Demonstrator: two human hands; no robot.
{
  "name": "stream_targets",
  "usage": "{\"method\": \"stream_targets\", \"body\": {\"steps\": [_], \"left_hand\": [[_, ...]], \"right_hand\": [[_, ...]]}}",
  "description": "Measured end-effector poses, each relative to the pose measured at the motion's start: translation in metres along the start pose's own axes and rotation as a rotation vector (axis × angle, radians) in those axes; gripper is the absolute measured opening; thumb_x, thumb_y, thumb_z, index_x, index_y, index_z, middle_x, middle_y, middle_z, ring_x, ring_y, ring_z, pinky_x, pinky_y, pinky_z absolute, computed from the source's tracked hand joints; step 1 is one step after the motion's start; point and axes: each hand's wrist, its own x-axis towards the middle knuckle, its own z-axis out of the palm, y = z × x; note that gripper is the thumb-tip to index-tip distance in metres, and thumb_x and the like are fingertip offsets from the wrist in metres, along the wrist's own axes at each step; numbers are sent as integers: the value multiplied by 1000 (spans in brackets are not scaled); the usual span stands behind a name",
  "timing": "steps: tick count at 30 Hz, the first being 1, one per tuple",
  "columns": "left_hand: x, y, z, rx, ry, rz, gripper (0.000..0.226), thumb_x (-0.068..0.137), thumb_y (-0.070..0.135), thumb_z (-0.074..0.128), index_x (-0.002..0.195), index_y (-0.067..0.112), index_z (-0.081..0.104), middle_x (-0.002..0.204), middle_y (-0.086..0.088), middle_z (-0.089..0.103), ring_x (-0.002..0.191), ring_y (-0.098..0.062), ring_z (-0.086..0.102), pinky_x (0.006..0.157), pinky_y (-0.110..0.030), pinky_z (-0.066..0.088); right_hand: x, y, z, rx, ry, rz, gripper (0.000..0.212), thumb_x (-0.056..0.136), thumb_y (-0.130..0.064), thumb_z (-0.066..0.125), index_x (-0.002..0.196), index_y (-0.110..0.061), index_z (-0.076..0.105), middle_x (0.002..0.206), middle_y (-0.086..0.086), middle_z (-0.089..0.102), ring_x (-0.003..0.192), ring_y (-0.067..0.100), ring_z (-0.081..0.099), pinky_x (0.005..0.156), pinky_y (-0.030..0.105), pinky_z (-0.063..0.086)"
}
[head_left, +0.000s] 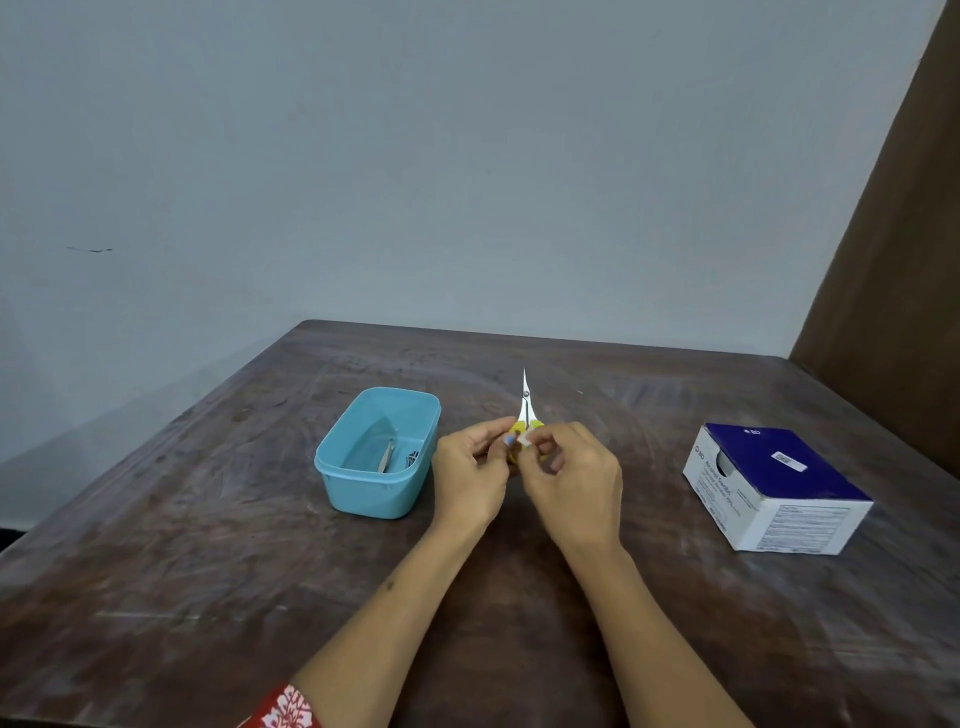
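Wall (415, 156): plain, pale blue-grey, matt, fills the upper half of the view. One short dark streak (89, 250) on it at far left.

Light: soft and even, no hard shadows. A dim band of shade lies low on the wall at left, just above the table edge.

Table (208, 545): dark brown wood, top worn, pale scuffs and swirling rub marks all over. Far edge runs along the wall.

Right side: tall brown panel (904, 260), flat, rising behind the table's far right corner. Door or cupboard, cannot tell.
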Motion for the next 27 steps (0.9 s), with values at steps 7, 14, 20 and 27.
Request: {"method": "stream_targets", "body": {"steps": [7,14,20,27], "left_hand": [[-2,1,1,10,-55,-34,25,89,-2,55,106,9,69,89,-1,73,83,-13,71,70,-25,59],[-1,4,-1,-25,11,-4,29,88,-5,54,99,16,70,86,2,72,81,-12,70,70,-26,58],[-1,3,2,-22,-20,-12,24,89,-2,55,107,7,68,88,-1,72,81,-14,71,72,-28,59],[-2,5,0,-11,-21,10,23,89,-2,56,107,6,68,91,-5,72,83,-15,70,73,-29,59]], "right_hand": [[0,2,0,-39,47,-26,11,76,-9,72,86,-13,71,78,1,63,67,19,58,60,35,52],[0,0,3,-134,65,-125,11,65,-6,76,70,-13,69,72,0,66,71,24,56,66,35,44],[4,5,-1,-229,197,-71,10,71,-7,75,79,-13,72,77,1,71,72,27,59,69,33,33],[3,1,-2,-193,132,-128,16,77,-9,73,90,-18,74,81,-5,73,75,20,59,75,32,31]]}}
